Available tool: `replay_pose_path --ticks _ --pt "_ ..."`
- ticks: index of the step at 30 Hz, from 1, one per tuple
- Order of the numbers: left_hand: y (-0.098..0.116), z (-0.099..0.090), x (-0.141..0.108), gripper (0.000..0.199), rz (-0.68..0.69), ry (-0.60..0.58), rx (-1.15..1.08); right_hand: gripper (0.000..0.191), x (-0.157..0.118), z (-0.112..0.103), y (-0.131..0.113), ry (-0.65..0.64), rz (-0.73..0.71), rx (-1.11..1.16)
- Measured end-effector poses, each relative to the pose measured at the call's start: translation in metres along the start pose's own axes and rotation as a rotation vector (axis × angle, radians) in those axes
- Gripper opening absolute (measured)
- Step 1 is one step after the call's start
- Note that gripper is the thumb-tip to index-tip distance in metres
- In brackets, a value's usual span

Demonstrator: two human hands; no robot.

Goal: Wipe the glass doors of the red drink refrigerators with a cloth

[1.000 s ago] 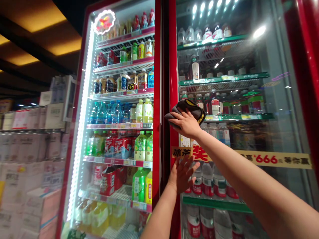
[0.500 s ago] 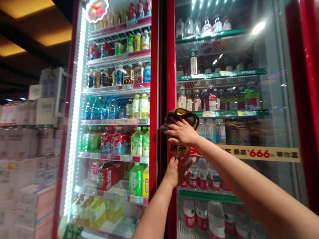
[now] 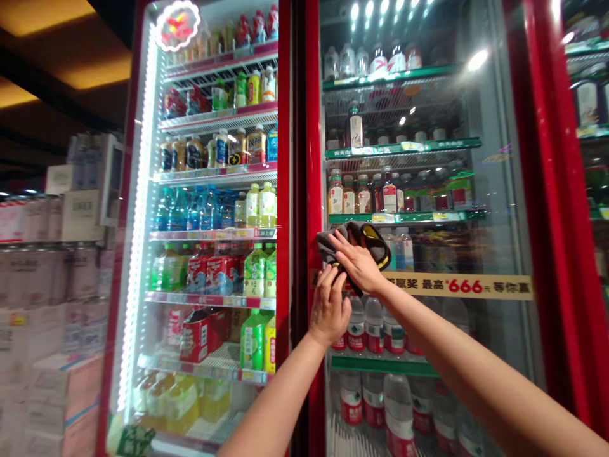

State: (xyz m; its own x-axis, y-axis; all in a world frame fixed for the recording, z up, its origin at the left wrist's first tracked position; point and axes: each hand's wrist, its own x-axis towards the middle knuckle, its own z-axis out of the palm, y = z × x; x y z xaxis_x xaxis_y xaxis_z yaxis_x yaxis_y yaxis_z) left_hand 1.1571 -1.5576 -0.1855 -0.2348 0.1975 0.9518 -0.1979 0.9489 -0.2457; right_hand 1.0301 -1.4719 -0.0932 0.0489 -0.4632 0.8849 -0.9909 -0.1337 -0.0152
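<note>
My right hand [image 3: 358, 261] presses a folded dark grey cloth [image 3: 375, 240] with yellow edging against the glass door [image 3: 476, 336] of the right-hand drinks fridge. Its fingers lie over the bunched cloth, close to the red door frame [image 3: 314, 158]. Just below is my left hand [image 3: 330, 311], fingers stretched upward and slightly bent. Its fingertips reach the lower edge of the cloth; whether they grip it I cannot tell. A gold strip with printed characters [image 3: 457, 285] runs across the glass behind both hands, partly covered by them.
Bottles stand on green-edged shelves [image 3: 404, 217] behind the glass. To the left is a second lit fridge with drinks on its shelves [image 3: 209, 235]. Stacked boxes [image 3: 66, 387] stand at far left. Another red-framed fridge [image 3: 554, 190] is at the right edge.
The cloth and my right hand have moved slightly right and down over the glass. My left hand has risen to the cloth's lower edge, its fingers closer together. The view has shifted right.
</note>
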Motion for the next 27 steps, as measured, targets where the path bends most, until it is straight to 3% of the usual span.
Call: replay_pose_path --ticks 3,5,8,11,14,17,20,24,27 --pt "0.015 -0.002 0.050 0.033 -0.099 0.173 -0.036 0.062 0.007 -0.008 0.008 0.187 0.095 0.422" --pt "0.017 -0.001 0.083 0.024 -0.181 0.226 -0.017 0.065 0.011 -0.017 0.018 0.248 0.179 0.631" --pt "0.012 0.007 0.112 0.028 -0.175 0.092 0.031 0.066 0.013 -0.026 0.030 0.222 0.267 0.820" --pt "0.008 0.024 0.112 0.047 -0.132 -0.094 0.162 0.063 0.008 -0.033 0.037 0.179 0.289 0.874" --pt "0.016 0.045 0.109 0.072 -0.198 -0.118 0.269 0.056 -0.003 -0.049 0.047 0.205 0.301 0.852" --pt "0.030 0.063 0.116 0.074 -0.239 -0.096 0.308 0.052 -0.026 -0.079 0.066 0.398 0.356 0.614" --pt "0.034 0.070 0.115 0.072 -0.139 -0.132 0.301 0.042 -0.064 -0.112 0.090 0.512 0.282 0.080" --pt "0.016 0.053 0.089 0.073 0.011 -0.198 0.261 0.036 -0.124 -0.136 0.124 0.339 0.070 -0.446" --pt "0.000 0.039 0.081 0.077 -0.132 -0.150 0.311 0.047 -0.155 -0.136 0.147 0.195 0.011 -0.639"
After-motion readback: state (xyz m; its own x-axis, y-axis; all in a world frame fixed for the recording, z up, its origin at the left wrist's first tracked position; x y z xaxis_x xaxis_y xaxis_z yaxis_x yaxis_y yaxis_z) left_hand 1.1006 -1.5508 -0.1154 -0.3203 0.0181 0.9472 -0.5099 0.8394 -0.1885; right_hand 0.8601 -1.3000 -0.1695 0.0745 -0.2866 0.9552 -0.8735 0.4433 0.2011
